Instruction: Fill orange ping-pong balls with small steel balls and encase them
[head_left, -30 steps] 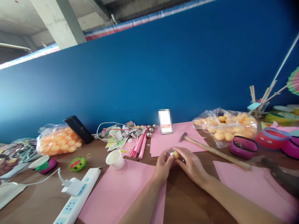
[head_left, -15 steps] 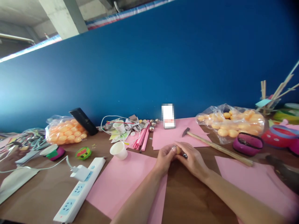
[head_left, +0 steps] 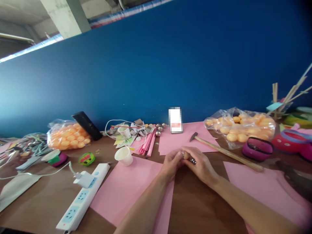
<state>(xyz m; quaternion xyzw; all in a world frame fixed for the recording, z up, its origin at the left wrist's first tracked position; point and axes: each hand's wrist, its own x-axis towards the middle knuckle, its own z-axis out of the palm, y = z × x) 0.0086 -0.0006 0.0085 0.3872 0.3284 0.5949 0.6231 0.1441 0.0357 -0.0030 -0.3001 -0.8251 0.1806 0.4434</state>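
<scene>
My left hand and my right hand meet above the table in front of me, both with curled fingers. Between them is a small yellow-orange ball, partly covered by the fingers. A shiny silvery piece sits at my left thumb against the ball. Another shiny metal bit shows under my right fingers; its kind is unclear. Beyond the hands, a hammer with a wooden handle lies across pink paper. To the left a white paper cup stands on another pink sheet.
A white power strip with a plugged-in charger lies left. Bags of orange balls stand left and right. Several silver balls lie near a pixelated upright screen. A purple pouch sits right. Another person's hand is far left.
My hands stay together around the ball, with only a slight shift of the fingers; a little more of the silvery piece shows. The whole view has shifted slightly.
</scene>
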